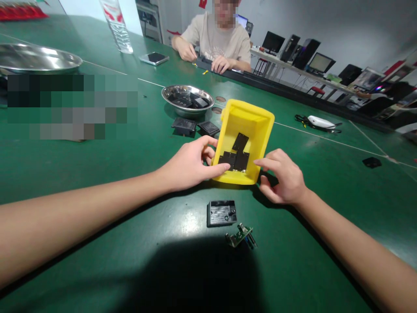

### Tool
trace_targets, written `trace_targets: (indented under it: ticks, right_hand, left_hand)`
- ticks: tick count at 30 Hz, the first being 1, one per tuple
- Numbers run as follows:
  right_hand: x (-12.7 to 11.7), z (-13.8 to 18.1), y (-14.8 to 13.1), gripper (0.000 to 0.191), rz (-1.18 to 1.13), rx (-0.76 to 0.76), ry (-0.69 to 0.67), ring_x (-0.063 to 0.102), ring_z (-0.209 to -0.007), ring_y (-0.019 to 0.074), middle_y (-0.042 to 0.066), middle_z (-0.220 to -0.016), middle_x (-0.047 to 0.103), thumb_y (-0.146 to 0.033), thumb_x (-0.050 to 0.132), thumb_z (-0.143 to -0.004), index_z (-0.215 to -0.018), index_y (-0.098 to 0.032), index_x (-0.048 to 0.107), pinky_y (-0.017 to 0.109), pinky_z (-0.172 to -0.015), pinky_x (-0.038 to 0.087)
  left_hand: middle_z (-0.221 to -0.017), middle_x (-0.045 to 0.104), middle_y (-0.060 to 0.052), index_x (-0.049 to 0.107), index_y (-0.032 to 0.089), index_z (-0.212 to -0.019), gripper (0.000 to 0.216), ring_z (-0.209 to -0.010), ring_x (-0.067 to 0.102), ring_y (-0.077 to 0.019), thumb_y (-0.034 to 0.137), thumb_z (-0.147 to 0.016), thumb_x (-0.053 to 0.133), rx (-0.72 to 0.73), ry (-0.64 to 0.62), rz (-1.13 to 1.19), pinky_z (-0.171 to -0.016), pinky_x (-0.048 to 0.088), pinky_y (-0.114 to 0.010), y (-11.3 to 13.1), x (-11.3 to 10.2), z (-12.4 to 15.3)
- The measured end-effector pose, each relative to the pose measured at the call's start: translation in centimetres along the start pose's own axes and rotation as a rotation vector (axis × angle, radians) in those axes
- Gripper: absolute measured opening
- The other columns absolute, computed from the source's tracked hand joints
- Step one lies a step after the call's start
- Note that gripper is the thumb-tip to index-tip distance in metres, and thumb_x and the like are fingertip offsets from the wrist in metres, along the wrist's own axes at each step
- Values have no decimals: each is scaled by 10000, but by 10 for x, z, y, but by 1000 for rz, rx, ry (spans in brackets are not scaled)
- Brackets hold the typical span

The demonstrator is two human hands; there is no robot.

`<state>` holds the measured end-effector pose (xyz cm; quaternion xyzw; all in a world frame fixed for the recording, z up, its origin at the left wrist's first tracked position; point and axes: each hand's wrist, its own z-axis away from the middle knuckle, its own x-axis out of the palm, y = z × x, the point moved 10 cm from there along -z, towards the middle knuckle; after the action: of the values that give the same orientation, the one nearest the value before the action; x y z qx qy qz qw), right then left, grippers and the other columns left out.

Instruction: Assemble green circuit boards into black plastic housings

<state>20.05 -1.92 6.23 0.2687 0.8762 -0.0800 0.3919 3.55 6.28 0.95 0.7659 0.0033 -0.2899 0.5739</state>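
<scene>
My left hand [198, 163] is closed on the left side of a yellow plastic bin [267, 124], its thumb over the near rim. The bin is tilted so that its inside faces me. Several flat black plastic pieces [241, 161] lie in it. At the bin's right wall is my right hand [283, 176], index finger stretched to the rim and thumb apart below, holding nothing that I can see. Nearer to me on the green table sits a black plastic case [221, 213] with a small ring on it. A small green circuit board [241, 237] with wires or pins lies beside it.
Behind the bin stands a steel bowl [187, 111] of black parts, with black cases [184, 126] in front. A larger steel dish [39, 58], a water bottle [119, 30] and a phone [154, 58] are to the left. Across the table a person [216, 41] handles a dark strip.
</scene>
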Motion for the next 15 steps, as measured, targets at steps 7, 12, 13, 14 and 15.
trace_targets:
  ticks: [7, 12, 13, 14, 15]
  right_hand:
    - [1, -20, -33, 374, 296, 30, -28, 663, -1101, 288, 118, -1204, 723, -145, 589, -933, -1293, -235, 639, 445, -926, 478]
    - [29, -33, -36, 246, 395, 84, -223, 662, -1062, 269, 123, -1183, 742, -201, 551, -1023, -1206, -177, 714, 419, -912, 390]
    - [32, -34, -36, 228, 396, 83, -240, 665, -1000, 250, 116, -1145, 749, -212, 544, -1035, -1165, -173, 728, 408, -895, 382]
    - [34, -34, -36, 222, 395, 82, -249, 662, -945, 235, 106, -1101, 754, -220, 539, -1044, -1138, -172, 735, 400, -881, 376]
    - [35, -35, -35, 223, 393, 87, -253, 653, -898, 224, 95, -1045, 756, -224, 535, -1051, -1131, -172, 737, 395, -871, 371]
  left_hand:
    - [-921, 701, -8, 538, 213, -1152, 580, -786, 687, -199, 532, -744, 801, 89, -73, -145, -699, 545, -308, 15, 8, 4]
    - [-812, 642, 36, 519, 223, -1171, 562, -708, 653, -174, 490, -752, 782, 121, -90, -186, -661, 517, -283, 17, 11, 4]
    - [-811, 642, 36, 518, 222, -1170, 545, -709, 653, -174, 482, -762, 769, 122, -88, -190, -663, 516, -283, 18, 11, 5]
    - [-812, 642, 34, 518, 220, -1167, 534, -710, 654, -175, 480, -769, 760, 122, -85, -194, -667, 516, -286, 18, 11, 5]
    - [-813, 643, 31, 519, 217, -1164, 530, -711, 654, -177, 482, -771, 756, 122, -78, -197, -670, 516, -290, 18, 11, 5]
